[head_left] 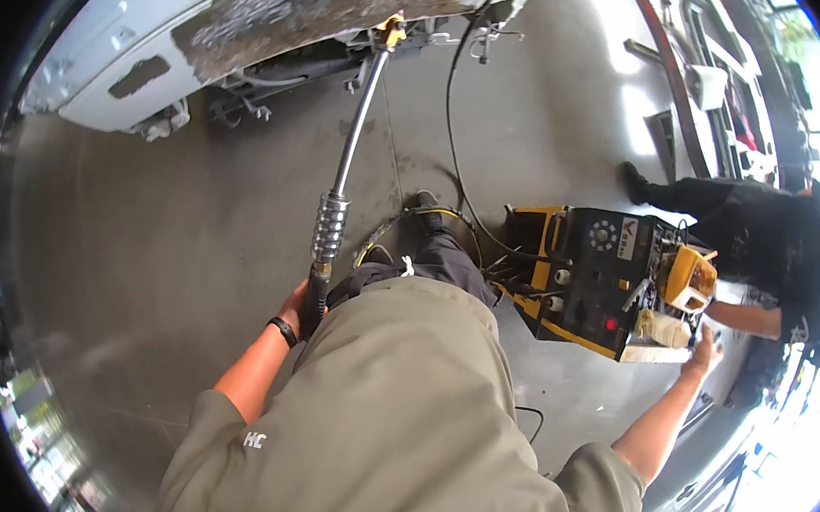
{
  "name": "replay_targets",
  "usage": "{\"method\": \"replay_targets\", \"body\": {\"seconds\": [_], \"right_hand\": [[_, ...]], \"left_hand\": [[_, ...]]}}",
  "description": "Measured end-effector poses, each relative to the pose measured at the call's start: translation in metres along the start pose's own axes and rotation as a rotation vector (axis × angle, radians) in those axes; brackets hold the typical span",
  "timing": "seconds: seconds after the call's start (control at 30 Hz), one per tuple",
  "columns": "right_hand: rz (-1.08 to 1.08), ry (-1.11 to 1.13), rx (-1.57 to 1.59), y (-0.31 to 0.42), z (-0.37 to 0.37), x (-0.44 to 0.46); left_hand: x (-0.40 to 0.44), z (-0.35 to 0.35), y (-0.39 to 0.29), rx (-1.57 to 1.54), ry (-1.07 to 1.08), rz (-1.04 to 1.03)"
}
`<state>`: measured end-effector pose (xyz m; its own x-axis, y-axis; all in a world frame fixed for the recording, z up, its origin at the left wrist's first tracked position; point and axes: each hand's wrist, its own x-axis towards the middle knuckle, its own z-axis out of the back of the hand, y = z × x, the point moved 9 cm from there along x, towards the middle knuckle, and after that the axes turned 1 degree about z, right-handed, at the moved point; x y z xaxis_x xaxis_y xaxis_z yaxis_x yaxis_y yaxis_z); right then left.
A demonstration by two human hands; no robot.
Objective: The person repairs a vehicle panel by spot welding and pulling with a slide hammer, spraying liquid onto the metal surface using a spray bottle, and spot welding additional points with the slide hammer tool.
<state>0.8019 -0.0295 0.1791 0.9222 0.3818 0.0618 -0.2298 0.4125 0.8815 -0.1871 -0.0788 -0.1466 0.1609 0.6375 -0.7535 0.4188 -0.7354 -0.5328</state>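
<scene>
My left hand (298, 309), with a black band at the wrist, is wrapped round the dark grip of a long slide hammer tool (330, 226). The tool's steel rod runs up to a yellow clamp (391, 31) at the lower edge of a scraped vehicle panel (323, 18). On the right, my right hand (706, 351) reaches to the end of a black and yellow machine (610, 281), near a pale roll (664, 329) on its top. Its fingers look apart, and nothing shows in them. A yellow object (690, 280) lies beside the roll.
A black cable (452, 115) runs from the machine to the vehicle. Another person in dark clothes (768, 236) stands right of the machine, an arm near it. A ringed hose (383, 230) surrounds my feet. A rack (723, 78) with parts stands at upper right.
</scene>
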Motion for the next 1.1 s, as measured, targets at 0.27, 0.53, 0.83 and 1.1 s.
{"method": "replay_targets", "body": {"seconds": [0.27,0.53,0.83,1.1], "right_hand": [[0.596,0.720,0.001,0.296,-0.272,-0.294],[-0.297,2.362,0.294,0.238,-0.489,-0.685],[-0.874,2.270,0.110,0.134,-0.602,-0.754],[-0.561,2.306,0.069,0.119,-0.654,-0.774]], "left_hand": [[-0.027,-0.015,0.004,-0.346,-0.195,0.180],[-0.024,-0.055,-0.054,0.645,-0.360,-0.199],[-0.014,-0.108,0.009,-0.617,-0.583,0.232],[0.038,-0.104,0.057,-0.803,-0.169,0.490]]}}
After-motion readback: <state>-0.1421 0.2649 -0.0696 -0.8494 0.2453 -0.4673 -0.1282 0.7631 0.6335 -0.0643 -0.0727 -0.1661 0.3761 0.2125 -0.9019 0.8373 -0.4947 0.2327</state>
